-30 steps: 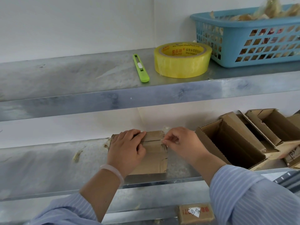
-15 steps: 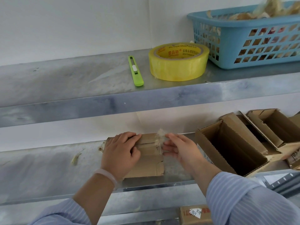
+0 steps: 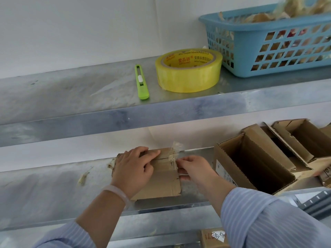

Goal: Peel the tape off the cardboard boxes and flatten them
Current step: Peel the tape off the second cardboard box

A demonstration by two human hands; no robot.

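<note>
Metal shelf [image 3: 44, 185]: box [image 3: 161, 183] under left hand [image 3: 133, 169]; right hand [image 3: 195, 169] pinches tape [image 3: 174, 157].

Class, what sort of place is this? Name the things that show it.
Probably a packing or stock room: metal shelving, a tape roll beside a green cutter, and opened cardboard boxes.

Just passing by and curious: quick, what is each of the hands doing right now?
Left hand: open, pressing flat on the cardboard box.
Right hand: pinching the tape at the box's edge.
</note>
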